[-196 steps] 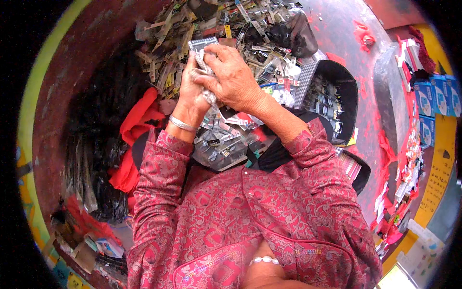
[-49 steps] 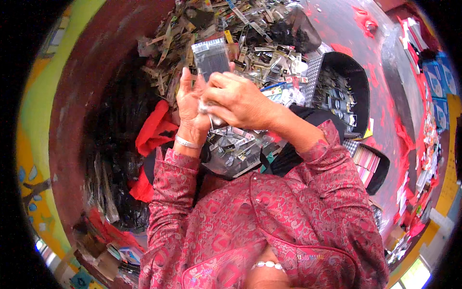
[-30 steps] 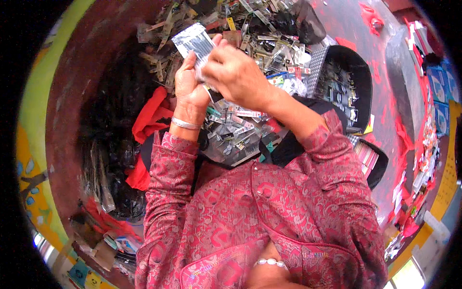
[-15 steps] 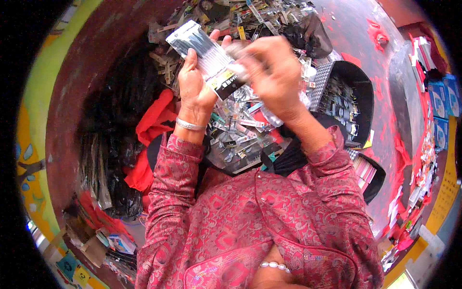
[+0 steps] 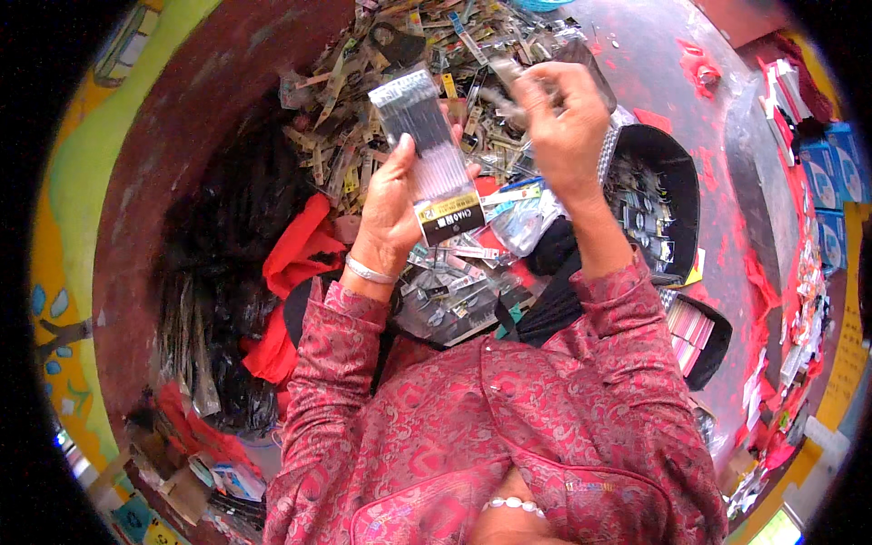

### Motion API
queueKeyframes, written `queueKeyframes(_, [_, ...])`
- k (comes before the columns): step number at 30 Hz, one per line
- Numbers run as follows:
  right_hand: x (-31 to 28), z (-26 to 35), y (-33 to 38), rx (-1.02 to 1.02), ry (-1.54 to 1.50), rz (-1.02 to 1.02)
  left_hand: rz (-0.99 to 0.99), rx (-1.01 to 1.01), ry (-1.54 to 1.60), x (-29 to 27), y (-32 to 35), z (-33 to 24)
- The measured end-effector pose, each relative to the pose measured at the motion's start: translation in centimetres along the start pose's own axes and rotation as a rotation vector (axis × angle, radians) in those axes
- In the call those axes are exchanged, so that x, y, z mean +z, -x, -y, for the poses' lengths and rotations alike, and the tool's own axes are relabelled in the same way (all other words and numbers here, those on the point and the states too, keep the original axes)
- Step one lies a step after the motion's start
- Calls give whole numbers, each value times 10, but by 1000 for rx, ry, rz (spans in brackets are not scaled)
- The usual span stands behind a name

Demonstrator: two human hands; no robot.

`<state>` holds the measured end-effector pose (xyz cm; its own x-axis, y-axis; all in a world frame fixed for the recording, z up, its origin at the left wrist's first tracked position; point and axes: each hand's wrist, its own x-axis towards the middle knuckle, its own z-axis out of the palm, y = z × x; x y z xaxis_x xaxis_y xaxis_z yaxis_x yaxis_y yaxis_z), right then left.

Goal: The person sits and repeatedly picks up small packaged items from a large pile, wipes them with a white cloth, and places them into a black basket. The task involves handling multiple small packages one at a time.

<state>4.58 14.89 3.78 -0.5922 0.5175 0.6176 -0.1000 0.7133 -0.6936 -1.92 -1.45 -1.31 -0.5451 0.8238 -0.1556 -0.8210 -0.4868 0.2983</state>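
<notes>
Packet of slim rods (image 5: 427,154), flat and clear-wrapped, in the left hand (image 5: 391,209), above the near edge of a large heap of small packets and card strips (image 5: 350,118). Dark ends of the rods uppermost, tilted to the left; pale lengths lower down, above a black and yellow label (image 5: 450,213). Grasped between the left thumb, along the left edge, and fingers wrapped behind, with tips showing past the right edge. Right hand (image 5: 570,127) raised to the right, well apart from the packet, fingers bent, next to a blurred greyish scrap (image 5: 506,73); impossible to tell whether pinched or simply lying behind.

For a good hold: support the packet from behind with spread fingers, thumb light at the edge, so as not to bow the rods or crumple the wrap.

Most room for moving in the gap between the two hands, over the heap. To the right, near the right forearm, a black-lined box (image 5: 670,150) with a raised rim, perhaps easy to knock. Closer to the body, a smaller black box (image 5: 716,350) of pink-edged cards (image 5: 688,329). Just beside the left wrist, red cloth (image 5: 300,241); beyond, dark plastic bags (image 5: 241,391), likely to snag.
</notes>
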Motion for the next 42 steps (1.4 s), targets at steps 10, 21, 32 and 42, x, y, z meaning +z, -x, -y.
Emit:
queueKeyframes(10, [19, -8, 4, -324, 52, 384, -111, -184, -41, -7, 8, 10])
queueKeyframes(21, [-7, 8, 5, 107, -383, 474, -28, -124, -383, -1, 10, 4])
queueKeyframes(32, [28, -4, 27, -506, 122, 527, -110, -259, -627, 6, 17, 11])
queueKeyframes(42, [-17, -27, -18, 289, -164, 4, 45, -227, -483, 9, 16, 14])
